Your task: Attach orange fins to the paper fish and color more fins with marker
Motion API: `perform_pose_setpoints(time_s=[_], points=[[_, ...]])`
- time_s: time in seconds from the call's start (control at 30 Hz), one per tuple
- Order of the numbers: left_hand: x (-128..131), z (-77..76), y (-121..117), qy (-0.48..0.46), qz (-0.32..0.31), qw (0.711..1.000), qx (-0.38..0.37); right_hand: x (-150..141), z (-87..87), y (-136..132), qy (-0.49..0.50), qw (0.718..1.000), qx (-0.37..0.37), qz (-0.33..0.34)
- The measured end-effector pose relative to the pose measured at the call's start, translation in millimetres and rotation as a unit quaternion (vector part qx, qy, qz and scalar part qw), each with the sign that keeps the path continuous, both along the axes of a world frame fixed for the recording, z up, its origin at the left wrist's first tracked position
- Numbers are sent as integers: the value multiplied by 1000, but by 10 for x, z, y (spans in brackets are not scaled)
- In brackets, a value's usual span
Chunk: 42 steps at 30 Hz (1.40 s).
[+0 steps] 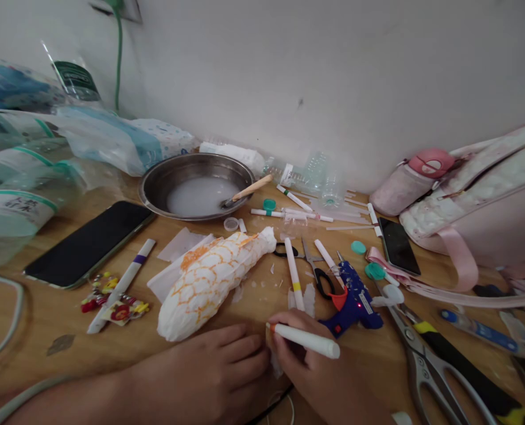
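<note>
My right hand [319, 369] grips a white marker [309, 341] with an orange tip, the tip pointing left toward my left hand. My left hand [209, 372] lies flat on the wooden table [45, 319], fingers stretched out, pressing down near a small white scrap that is mostly hidden between the two hands. Just beyond the hands lies a white paper-covered fish shape [213, 280] with orange scales drawn on it.
A metal bowl [156, 177] with whitish liquid and a brush stands behind. A phone [89, 242], marker pens, black scissors [318, 268], blue glue gun [353, 301], large shears [434, 366], second phone [397, 245], plastic bags and pink bag [488, 200] surround the hands.
</note>
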<state>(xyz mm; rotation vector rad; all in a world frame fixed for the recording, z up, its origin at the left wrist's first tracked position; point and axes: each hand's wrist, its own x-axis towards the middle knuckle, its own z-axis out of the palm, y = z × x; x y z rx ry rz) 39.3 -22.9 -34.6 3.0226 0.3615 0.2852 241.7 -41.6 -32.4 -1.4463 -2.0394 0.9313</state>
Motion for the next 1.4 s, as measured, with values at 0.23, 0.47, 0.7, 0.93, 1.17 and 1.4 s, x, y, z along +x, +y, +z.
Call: perform_pose_setpoints(time_s=[0.23, 0.47, 0.7, 0.93, 1.17, 1.4], points=[[-12, -19, -11, 4, 1, 1000, -11, -8, -5, 4, 0, 1000, 15, -17], [-3, 7, 7, 0, -1, 1000, 8, 86, 58, -68, -16, 999, -44, -9], [-37, -22, 6, 7, -5, 1000, 11, 182, 8, -90, -20, 998, -42, 45], [-28, -27, 1, 7, -3, 1000, 15, 204, 46, -105, -40, 996, -42, 64], [-32, -20, -2, 11, -5, 1000, 14, 239, 32, -112, -54, 994, -54, 75], [-19, 8, 10, 8, -4, 1000, 8, 206, 80, -121, -65, 995, -53, 60]])
